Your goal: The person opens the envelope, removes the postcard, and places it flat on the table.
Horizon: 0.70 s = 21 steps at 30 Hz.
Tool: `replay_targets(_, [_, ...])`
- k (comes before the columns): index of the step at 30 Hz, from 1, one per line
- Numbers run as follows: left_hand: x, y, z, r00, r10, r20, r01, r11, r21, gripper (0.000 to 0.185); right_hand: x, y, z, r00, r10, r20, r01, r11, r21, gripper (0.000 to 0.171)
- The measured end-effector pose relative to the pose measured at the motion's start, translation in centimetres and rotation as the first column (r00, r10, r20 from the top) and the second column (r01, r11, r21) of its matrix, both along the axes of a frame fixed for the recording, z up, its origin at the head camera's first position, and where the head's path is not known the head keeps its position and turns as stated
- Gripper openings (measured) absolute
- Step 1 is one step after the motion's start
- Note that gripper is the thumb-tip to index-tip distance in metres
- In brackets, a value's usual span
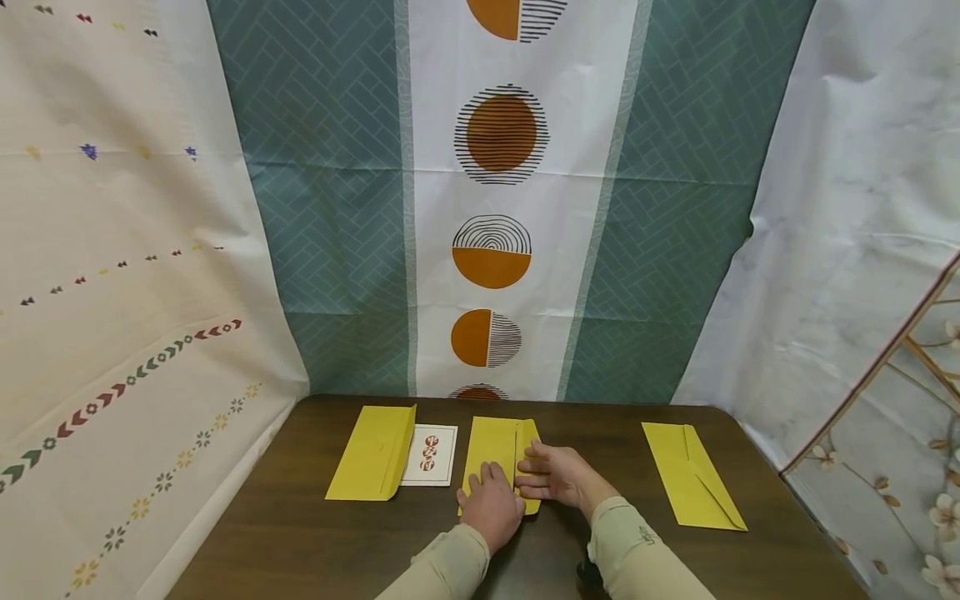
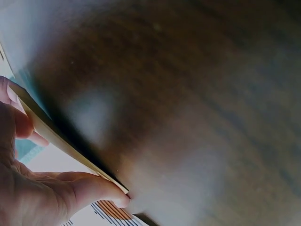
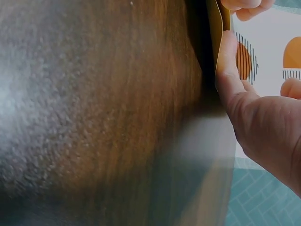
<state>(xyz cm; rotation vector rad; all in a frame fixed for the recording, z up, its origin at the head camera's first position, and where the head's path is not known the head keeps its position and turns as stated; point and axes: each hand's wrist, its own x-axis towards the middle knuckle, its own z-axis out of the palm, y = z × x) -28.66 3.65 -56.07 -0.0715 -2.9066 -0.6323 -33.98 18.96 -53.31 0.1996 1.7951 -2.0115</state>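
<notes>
You bend both hands over the middle yellow envelope (image 1: 491, 442), on the dark tabletop (image 1: 585, 429) with its long axis running near to far. Your left hand (image 1: 492, 502) lies across its near part, fingers extended on the paper and not curled round it; the left wrist view shows the thumb along the near edge. Your right hand (image 1: 564, 477) comes in from the right, fingers loosely straight and apart, tips touching the narrow flap (image 1: 529, 435) down the right long side. That relation matters most: the flap lies to the left of your right palm, making the right hand the nearer one to it, while the left covers the body. The envelope looks plain and bright, with a dark line between body and flap and slanted flap ends; in the right wrist view its layers stand slightly apart at the edge. To its left sit a white card (image 1: 442, 454) and another envelope (image 1: 367, 454); a third envelope (image 1: 678, 467) lies well apart, right.
</notes>
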Motion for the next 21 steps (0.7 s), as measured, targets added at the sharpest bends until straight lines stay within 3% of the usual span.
replay_targets(5, [-0.1,0.0,-0.2,1.0,0.003,-0.011,-0.003,1.0,0.002,0.063,0.1,-0.1,-0.2,1.0,-0.007,-0.009,0.007,1.0,-0.023,0.059])
replay_targets(10, [0.0,-0.1,-0.3,0.999,-0.005,-0.042,0.005,1.0,0.004,0.061,0.0,-0.6,-0.5,0.999,0.01,-0.03,-0.009,1.0,0.03,0.048])
replay_targets(21, [0.3,-0.2,0.0,1.0,-0.022,-0.021,0.023,1.0,0.021,0.061,-0.3,-1.4,-1.8,0.994,-0.015,-0.112,0.034,0.985,0.171,0.069])
